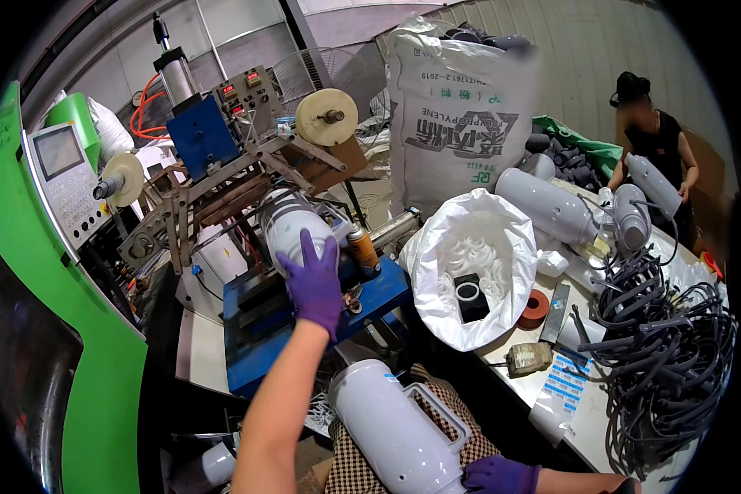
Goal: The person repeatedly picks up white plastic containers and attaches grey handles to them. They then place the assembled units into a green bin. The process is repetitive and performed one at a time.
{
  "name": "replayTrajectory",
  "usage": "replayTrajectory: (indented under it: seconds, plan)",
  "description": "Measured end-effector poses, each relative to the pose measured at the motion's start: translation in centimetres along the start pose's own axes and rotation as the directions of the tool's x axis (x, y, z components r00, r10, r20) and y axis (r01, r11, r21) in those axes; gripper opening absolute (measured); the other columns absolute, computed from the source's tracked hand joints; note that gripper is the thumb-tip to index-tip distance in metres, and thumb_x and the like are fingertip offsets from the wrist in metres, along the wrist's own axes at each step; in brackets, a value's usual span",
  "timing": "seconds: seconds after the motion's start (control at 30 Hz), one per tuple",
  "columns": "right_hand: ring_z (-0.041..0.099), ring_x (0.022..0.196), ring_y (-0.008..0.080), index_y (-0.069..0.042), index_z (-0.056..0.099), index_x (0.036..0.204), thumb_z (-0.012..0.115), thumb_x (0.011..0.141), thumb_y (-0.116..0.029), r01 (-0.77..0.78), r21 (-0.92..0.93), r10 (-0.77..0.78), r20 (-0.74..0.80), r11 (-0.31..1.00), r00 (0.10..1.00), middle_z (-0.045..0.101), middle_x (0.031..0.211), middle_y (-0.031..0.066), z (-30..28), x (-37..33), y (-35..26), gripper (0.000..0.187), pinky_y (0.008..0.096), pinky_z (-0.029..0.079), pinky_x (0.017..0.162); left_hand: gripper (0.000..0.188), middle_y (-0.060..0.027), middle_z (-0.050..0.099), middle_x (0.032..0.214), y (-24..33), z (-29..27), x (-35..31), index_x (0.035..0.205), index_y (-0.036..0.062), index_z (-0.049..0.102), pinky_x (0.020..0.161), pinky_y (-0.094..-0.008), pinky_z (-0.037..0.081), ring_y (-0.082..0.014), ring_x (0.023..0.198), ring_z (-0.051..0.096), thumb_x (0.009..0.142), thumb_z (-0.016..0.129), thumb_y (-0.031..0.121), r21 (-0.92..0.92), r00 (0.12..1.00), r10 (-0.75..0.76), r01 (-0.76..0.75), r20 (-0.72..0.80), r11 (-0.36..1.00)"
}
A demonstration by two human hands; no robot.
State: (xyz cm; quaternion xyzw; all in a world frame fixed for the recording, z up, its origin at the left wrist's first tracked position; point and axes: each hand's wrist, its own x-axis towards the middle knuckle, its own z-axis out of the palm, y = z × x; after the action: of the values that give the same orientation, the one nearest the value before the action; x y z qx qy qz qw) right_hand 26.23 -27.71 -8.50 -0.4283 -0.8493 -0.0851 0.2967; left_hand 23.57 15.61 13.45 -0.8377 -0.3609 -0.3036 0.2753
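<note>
My left hand (315, 284), in a purple glove, lies with fingers spread on a pale grey plastic canister (292, 222) set in the bench machine. Low in front of me, a second grey canister (395, 428) with a side handle (439, 416) rests tilted across a checked cloth (347, 461). At its lower right end my right hand (502, 475), also purple-gloved, is closed on it; part of that grip is hidden. The machine has a blue press head (202, 138) and a blue base (251, 362). An orange spray can (362, 249) stands beside the canister in the machine.
A white bag (432, 288) of white rings stands on the right-hand table (584, 420), near a heap of black straps (667, 354). More grey canisters (543, 202) lie farther back. A large white sack (461, 115) rises behind. A person (663, 156) holds another canister at far right. Green machinery (99, 395) borders the left.
</note>
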Motion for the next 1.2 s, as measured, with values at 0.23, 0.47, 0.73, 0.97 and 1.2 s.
replayTrajectory:
  seconds: [0.23, 0.47, 0.73, 0.97, 1.2]
  plan:
    - [0.063, 0.066, 0.0308, -0.017, 0.072, 0.106, 0.070, 0.084, -0.020, -0.555, -0.054, 0.538, -0.185, 0.830, 0.823, 0.064, 0.076, 0.0076, -6.3, 0.9, 10.0, 0.022, 0.0439, 0.048, 0.057, 0.042, -0.0046, 0.036, 0.161, -3.8, 6.9, 6.7, 0.135, 0.0371, 0.057, 0.084, -0.0651, 0.056, -0.0685, 0.136, 0.032, 0.097, 0.055, 0.018, 0.115, 0.963, 0.169, -0.196, 0.209, 0.974]
    - [0.069, 0.072, 0.0363, -0.012, 0.067, 0.087, 0.064, 0.089, -0.030, -0.933, -0.177, 0.820, -0.444, 0.314, 0.360, 0.067, 0.076, 0.0142, -2.2, -0.7, 21.5, 0.018, 0.0498, 0.053, 0.065, 0.067, -0.0022, 0.031, 0.166, -6.0, 10.2, 7.4, 0.147, 0.0430, 0.049, 0.098, -0.0668, 0.050, -0.0625, 0.141, 0.031, 0.083, 0.071, 0.045, 0.225, 0.925, 0.318, -0.362, 0.210, 0.905]
    - [0.069, 0.068, 0.0307, -0.010, 0.064, 0.112, 0.063, 0.094, -0.029, -0.933, -0.018, 0.860, -0.382, 0.359, 0.338, 0.068, 0.081, 0.0123, -3.9, -0.1, 19.9, 0.026, 0.0445, 0.053, 0.064, 0.078, -0.0073, 0.029, 0.165, -3.0, 0.5, 4.4, 0.147, 0.0285, 0.052, 0.107, -0.0608, 0.045, -0.0507, 0.146, 0.032, 0.076, 0.082, 0.029, -0.050, 0.915, 0.386, -0.383, 0.118, 0.922]
    - [0.066, 0.080, 0.0292, -0.014, 0.067, 0.112, 0.068, 0.085, -0.016, -0.709, -0.671, 0.748, -0.350, 0.219, 0.563, 0.066, 0.084, 0.0082, -19.9, -5.3, 8.9, 0.026, 0.0440, 0.051, 0.072, 0.045, -0.0050, 0.061, 0.126, 2.6, -15.5, -19.8, 0.134, 0.0159, 0.059, 0.102, -0.0542, 0.046, -0.0311, 0.122, 0.056, 0.090, 0.061, 0.028, -0.858, 0.114, 0.977, -0.503, -0.180, -0.099]
    - [0.069, 0.093, 0.0379, -0.013, 0.060, 0.130, 0.057, 0.098, -0.045, -0.710, -0.414, 0.739, -0.636, -0.569, -0.222, 0.071, 0.101, 0.0189, -30.3, -6.7, 1.5, 0.045, 0.0507, 0.054, 0.081, 0.049, -0.0161, 0.055, 0.136, 3.1, -12.7, -27.6, 0.144, 0.0160, 0.056, 0.113, -0.0608, 0.036, -0.0394, 0.129, 0.051, 0.095, 0.054, 0.020, -0.848, 0.196, 0.971, -0.531, -0.137, -0.012]
